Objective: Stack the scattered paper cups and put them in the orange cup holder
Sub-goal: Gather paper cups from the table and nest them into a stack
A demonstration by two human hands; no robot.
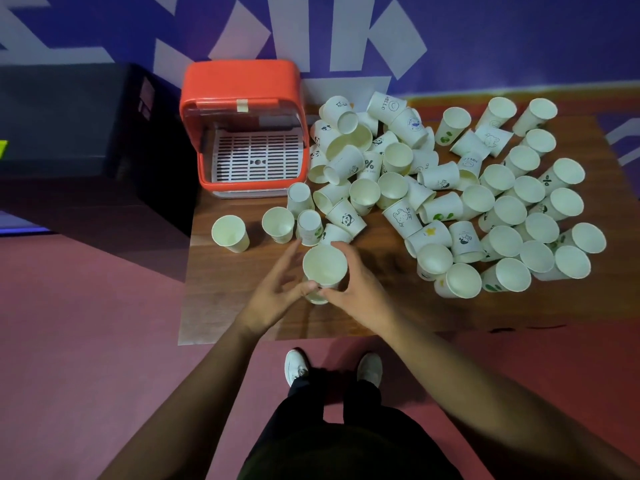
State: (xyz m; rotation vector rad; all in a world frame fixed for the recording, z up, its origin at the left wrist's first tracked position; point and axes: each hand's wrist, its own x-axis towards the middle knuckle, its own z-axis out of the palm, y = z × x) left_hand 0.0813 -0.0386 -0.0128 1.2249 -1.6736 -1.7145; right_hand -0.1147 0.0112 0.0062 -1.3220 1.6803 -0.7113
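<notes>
Both my left hand (273,299) and right hand (353,292) grip a short stack of white paper cups (323,271) near the wooden table's front edge (242,336). Squeezing unevenly could crush or tip it. The open orange plastic cup holder (242,98) stands back-left; two upright cups (230,233) partly crowd that path.

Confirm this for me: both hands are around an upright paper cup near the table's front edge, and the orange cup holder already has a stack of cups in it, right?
Not quite. In the head view the orange cup holder holds no cups; only its white slotted tray shows. The left hand and right hand do surround the upright paper cup.
</notes>
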